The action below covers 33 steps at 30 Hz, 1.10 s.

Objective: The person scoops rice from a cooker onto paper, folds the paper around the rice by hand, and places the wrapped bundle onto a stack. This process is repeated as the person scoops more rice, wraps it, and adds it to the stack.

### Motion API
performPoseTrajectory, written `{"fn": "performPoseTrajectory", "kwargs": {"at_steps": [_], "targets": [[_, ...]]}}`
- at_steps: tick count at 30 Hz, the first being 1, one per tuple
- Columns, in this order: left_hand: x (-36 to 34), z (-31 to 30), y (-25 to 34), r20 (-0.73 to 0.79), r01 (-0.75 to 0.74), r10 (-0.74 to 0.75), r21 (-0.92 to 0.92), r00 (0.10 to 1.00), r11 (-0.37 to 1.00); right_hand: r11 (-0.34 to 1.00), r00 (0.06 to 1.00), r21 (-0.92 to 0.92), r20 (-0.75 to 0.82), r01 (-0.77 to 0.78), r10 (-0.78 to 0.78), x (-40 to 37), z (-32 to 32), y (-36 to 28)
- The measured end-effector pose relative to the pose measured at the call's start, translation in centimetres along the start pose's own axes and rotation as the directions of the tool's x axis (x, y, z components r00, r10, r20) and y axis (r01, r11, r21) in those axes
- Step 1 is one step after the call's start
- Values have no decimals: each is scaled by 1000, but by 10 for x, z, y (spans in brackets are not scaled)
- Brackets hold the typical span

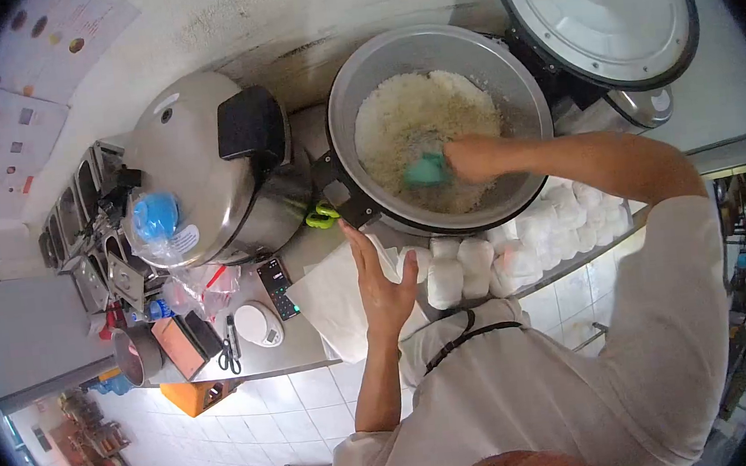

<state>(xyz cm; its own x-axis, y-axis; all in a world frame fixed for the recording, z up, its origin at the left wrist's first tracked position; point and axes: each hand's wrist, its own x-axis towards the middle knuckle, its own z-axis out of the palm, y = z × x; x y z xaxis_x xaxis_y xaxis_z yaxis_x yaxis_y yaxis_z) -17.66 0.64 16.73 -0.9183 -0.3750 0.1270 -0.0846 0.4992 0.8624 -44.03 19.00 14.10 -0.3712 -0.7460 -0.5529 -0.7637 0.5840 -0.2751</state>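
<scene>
A large round cooker pot (516, 84) stands open against the wall, with white and brownish rice (424, 107) inside. Down in the pot, my right hand (474, 159) is closed around a green scoop (426, 170), whose blade touches the rice. My left hand (384, 277) is raised beside the pot's lower left rim, fingers spread and holding nothing, above white paper sheets (325, 296). Several white wrapped packs (477, 266) lie in front of the pot and to its right.
On the left stands a closed steel cooker (191, 161) with a blue item (156, 217) on its lid. A white scale (258, 324), a phone (278, 289), scissors (229, 359) and a small pot (138, 354) lie along the counter. The raised lid (598, 9) is upper right.
</scene>
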Motion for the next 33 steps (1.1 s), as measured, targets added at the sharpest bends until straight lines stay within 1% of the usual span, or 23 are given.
{"fn": "performPoseTrajectory", "kwargs": {"at_steps": [1,2,4,5,6,8,9,11,14,16,17,18,20,21,23,24,26,29,32,33], "targets": [[2,-1,0,-1,-9,9,-4,1000,1000,990,990,-66,73,123,-118,1,2,2],[3,-1,0,-4,-18,18,-13,1000,1000,991,988,-3,78,131,-130,-1,1,9],[-1,-3,0,6,-19,19,-10,1000,1000,979,983,145,97,144,-159,-21,-14,-3],[-2,-3,1,9,-18,18,-1,1000,1000,972,982,233,176,20,-63,-10,-13,15],[-1,-2,1,7,-21,21,9,1000,1000,929,961,355,277,-107,5,-7,-28,28],[-1,-3,7,20,18,-18,17,1000,1000,755,865,539,497,-373,73,-11,-58,40],[0,-4,9,24,38,-38,24,999,999,817,908,485,405,-312,106,-13,-69,39],[0,-3,3,43,31,-34,65,998,997,918,969,341,208,-201,135,-8,-85,34],[-1,-1,5,64,67,-72,83,995,994,986,996,139,46,-87,82,17,-49,12],[3,0,11,70,108,-113,69,991,992,990,986,18,-86,142,-140,25,-16,-12],[4,-1,15,75,136,-140,55,987,989,966,956,-50,-139,252,-257,27,-7,-21],[1,-4,18,80,169,-172,43,982,985,981,981,37,-41,191,-189,25,-10,-26],[1,-5,16,84,152,-151,-10,985,988,986,985,162,164,33,-60,7,-38,-32],[2,-5,13,80,141,-137,-43,987,989,966,984,258,174,1,-48,-1,-50,-29],[1,-7,4,103,90,-91,13,991,996,896,977,439,211,-62,-35,-20,-64,-14],[-2,-9,1,118,69,-74,43,990,997,875,968,477,247,-80,-46,-29,-71,-9],[-2,-12,-1,130,52,-57,39,990,998,837,949,534,308,-118,-62,-44,-87,4],[-2,-11,-1,110,31,-34,27,993,999,725,956,680,272,-110,-110,-64,-91,11],[0,-15,7,89,14,-16,18,996,1000,745,980,652,200,-140,8,-73,-85,8],[-1,-15,6,79,7,-8,4,997,1000,679,984,719,173,-148,31,-76,-85,6]]}}
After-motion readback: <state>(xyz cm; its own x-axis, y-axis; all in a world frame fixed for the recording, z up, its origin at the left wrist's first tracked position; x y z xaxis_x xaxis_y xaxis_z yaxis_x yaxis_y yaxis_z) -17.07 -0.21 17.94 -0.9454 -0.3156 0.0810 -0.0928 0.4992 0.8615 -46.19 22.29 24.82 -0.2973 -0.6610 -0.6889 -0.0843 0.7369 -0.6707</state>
